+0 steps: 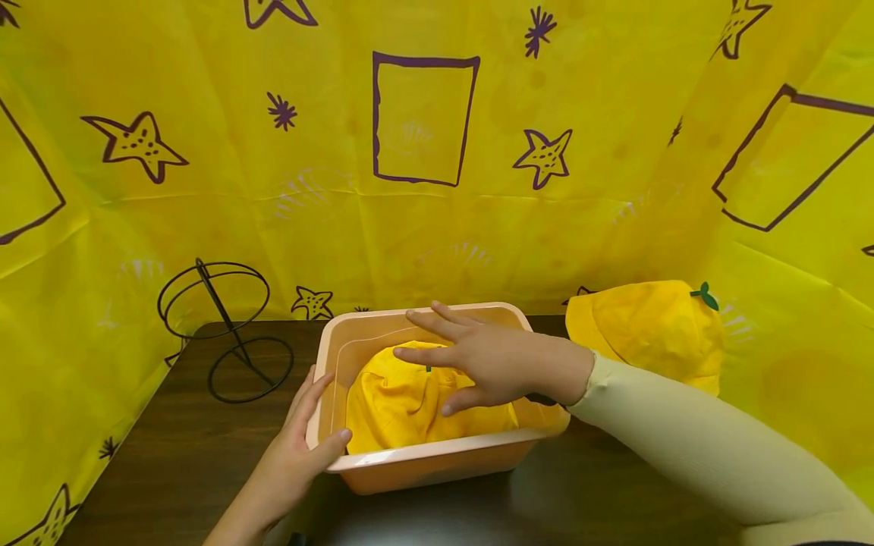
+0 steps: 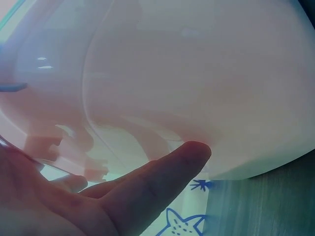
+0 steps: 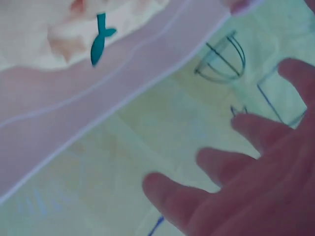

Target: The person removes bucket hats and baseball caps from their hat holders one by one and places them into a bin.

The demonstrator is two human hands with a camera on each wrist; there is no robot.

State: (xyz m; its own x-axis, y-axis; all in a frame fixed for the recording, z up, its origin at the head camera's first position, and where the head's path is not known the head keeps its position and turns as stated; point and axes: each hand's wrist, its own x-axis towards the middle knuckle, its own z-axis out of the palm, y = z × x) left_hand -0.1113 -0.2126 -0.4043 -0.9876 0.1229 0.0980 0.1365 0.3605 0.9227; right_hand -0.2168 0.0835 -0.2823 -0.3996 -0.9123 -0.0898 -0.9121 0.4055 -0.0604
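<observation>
A pink plastic basin (image 1: 437, 459) stands on the dark table, with a crumpled yellow cloth hat (image 1: 392, 398) inside it. My left hand (image 1: 300, 447) holds the basin at its front left corner, thumb over the rim and fingers along the left side. In the left wrist view, a finger (image 2: 162, 182) lies against the basin's wall (image 2: 197, 88). Over the hat my right hand (image 1: 488, 360) hovers with fingers spread, holding nothing. Below that hand, the hat's green sprout (image 3: 100, 42) shows in the right wrist view; the hand and forearm cover part of the hat and rim.
Another yellow hat (image 1: 642, 330) with a green sprout on top sits at the back right, beyond my right forearm. A black wire stand (image 1: 232, 326) with rings is at the back left. Yellow printed cloth (image 1: 437, 243) walls in the table's back and sides.
</observation>
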